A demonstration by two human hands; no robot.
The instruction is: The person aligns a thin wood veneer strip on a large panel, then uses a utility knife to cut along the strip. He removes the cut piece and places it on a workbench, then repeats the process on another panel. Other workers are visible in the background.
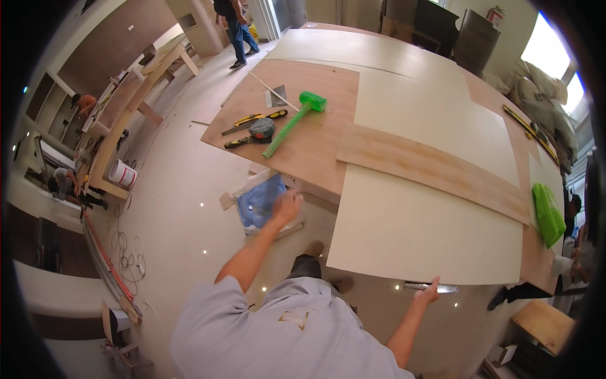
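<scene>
By the cream board (424, 227), right hand (430, 292) holds shiny silvery tool (447, 289), left hand (288, 206) unclear.

From here I can't make out whether the blurred left hand (288, 207) grips anything; the right hand (430, 291) hides part of the metal tool (447, 288), and the top edge crops the standing person (238, 33).

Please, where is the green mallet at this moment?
In the head view, the green mallet lies left of centre on the brown board, just right of the tape measure and beyond the person's left hand.
</scene>
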